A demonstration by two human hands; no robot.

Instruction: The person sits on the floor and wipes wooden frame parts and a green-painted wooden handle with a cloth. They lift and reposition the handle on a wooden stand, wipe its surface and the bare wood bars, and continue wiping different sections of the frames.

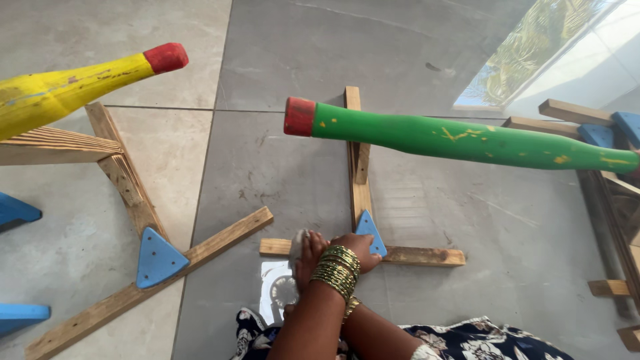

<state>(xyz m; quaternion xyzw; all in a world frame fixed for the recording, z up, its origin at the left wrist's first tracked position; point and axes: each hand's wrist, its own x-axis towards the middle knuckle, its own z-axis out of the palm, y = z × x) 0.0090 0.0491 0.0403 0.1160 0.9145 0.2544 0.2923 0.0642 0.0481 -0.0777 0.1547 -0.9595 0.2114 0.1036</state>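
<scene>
**Two hands low on a wooden stand's base**

Nearest the camera, a dark floral-print garment [467,340] spreads across the bottom edge, and both forearms reach forward from it over the grey tiled floor [267,167]. The arms cross near the wrists, so which hand is which is not certain. The one taken as the left hand [308,257], its wrist stacked with gold-green bangles [339,269], is curled around a small grey cloth [297,245] and presses it against the wooden base bar [420,255]. The one taken as the right hand [357,250] lies on the same bar just beside it, touching the blue triangular bracket [369,230]; whether its fingers grip anything cannot be told. Under the hands lies a pale square drain cover [280,290].

The base bar lies flat on the floor and meets a second wooden strip [359,167] that runs away from the camera. Above this stand stretches a long green club [467,140] with a red end, flecked with yellow paint.

To the left, well apart, another wooden stand [127,180] with its own blue triangle [157,259] carries a yellow club [67,90] tipped red. More wooden frames [600,200] stand at the right edge.
</scene>
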